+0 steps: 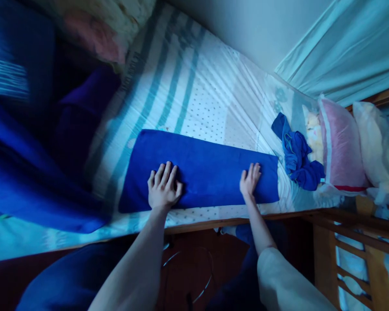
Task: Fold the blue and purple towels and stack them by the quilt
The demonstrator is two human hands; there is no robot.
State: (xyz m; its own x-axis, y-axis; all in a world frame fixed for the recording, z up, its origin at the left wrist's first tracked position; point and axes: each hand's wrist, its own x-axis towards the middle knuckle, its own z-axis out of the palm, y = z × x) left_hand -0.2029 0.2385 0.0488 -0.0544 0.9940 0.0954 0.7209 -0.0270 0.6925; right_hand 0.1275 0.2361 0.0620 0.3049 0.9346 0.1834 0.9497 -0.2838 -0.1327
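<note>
A blue garment (pixel 207 168), smooth and folded into a long flat shape, lies along the near side of the bed. It is wider at the left and narrows to the right, like folded trousers. My left hand (pixel 164 188) rests on its left part, palm down with fingers spread. Toward the narrow end, my right hand (pixel 250 179) lies flat on the cloth, fingers stretched out. Neither hand grips anything. Just beyond the narrow end sits a crumpled blue garment (pixel 296 155).
The bed's patterned sheet (pixel 207 108) is wrinkled. A pink pillow (pixel 342 142) and a pale pillow (pixel 377 147) stand at the right. Blue cloth (pixel 45 181) is heaped at the left. Below are the wooden bed edge (pixel 210 224) and a thin cable (pixel 210 263) on the floor.
</note>
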